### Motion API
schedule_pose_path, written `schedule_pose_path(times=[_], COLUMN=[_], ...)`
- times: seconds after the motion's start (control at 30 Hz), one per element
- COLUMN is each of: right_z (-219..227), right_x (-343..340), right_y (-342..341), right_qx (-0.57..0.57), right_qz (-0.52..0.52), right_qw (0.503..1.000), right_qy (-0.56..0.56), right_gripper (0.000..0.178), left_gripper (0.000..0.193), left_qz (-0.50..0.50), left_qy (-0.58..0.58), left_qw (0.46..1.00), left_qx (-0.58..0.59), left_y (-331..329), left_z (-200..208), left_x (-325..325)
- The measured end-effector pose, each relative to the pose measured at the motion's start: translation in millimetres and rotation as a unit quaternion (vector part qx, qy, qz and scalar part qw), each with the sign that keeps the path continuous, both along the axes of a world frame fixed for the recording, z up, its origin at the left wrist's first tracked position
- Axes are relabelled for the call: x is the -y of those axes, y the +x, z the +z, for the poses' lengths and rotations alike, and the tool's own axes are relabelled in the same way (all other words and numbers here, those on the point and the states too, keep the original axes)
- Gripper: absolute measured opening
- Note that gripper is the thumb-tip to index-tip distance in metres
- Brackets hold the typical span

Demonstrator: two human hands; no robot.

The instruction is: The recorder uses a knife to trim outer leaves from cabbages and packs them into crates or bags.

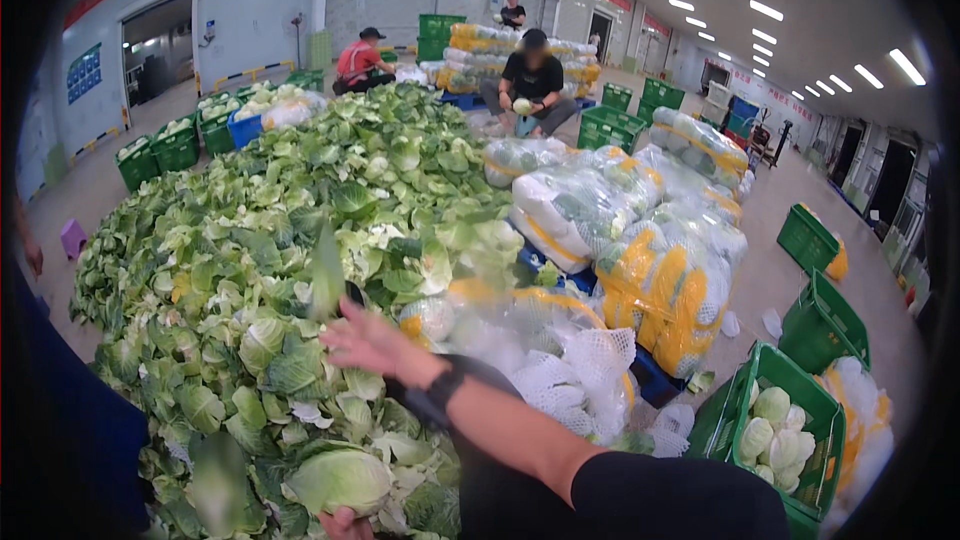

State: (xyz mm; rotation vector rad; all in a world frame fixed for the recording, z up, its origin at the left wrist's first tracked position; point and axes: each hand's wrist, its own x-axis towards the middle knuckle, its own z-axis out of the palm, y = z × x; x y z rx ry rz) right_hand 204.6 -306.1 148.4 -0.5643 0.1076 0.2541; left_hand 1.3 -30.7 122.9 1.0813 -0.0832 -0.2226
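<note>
At the bottom, my left hand (346,524) supports a pale green cabbage (342,483) from below; only a few of its fingers show. My right hand (372,342), with a dark band on its wrist, reaches over the pile with its fingers spread and nothing in them. Just above those fingers, a smeared green cabbage leaf (325,275) appears to be in the air. Another blurred pale green shape (218,485) is left of the held cabbage. Under and beyond both hands spreads a big heap of loose cabbage leaves (230,270).
Bagged cabbages in netting (660,280) are stacked on blue pallets to the right. A green crate (735,410) with trimmed cabbages stands near my right arm. Further green crates (175,145) line the heap's far left. Beyond the heap, a seated person (533,80) holds a cabbage; other people work behind.
</note>
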Motion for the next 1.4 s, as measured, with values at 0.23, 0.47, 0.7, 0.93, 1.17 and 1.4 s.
schedule_pose_path(times=[0.23, 0.47, 0.7, 0.93, 1.17, 1.4], right_z=[21.5, -29.2, -34.2, -45.4, -74.2, -128.0], right_x=[-36.7, -99.6, -84.1, -113.5, -91.3, -110.1], right_y=[-66.0, -169.7, -170.8, -163.4, -144.0, -83.2], right_qx=[0.177, 0.148, 0.19, 0.266, 0.258, 0.17], right_qz=[0.123, 0.107, 0.094, 0.112, 0.032, 0.156], right_qw=[0.822, 0.707, 0.724, 0.699, 0.719, 0.864], right_qy=[-0.526, -0.683, -0.656, -0.654, -0.645, -0.447], right_gripper=[0.105, 0.092, 0.086, 0.075, 0.053, 0.058], left_gripper=[0.092, 0.088, 0.078, 0.05, 0.063, 0.072], left_qz=[-0.08, -0.046, -0.08, 0.096, 0.045, 0.136], left_qy=[-0.24, -0.159, -0.15, -0.039, 0.111, 0.256], left_qw=[0.964, 0.96, 0.966, 0.977, 0.988, 0.957], left_qx=[-0.083, -0.228, -0.195, -0.186, -0.101, -0.015], left_y=[40.8, 37.5, 39.6, -3.3, 61.3, 27.4], left_z=[-89.8, -78.3, -92.6, -159.3, -56.7, -9.1], left_x=[-15.8, -9.2, -17.6, -58.3, 15.5, -35.6])
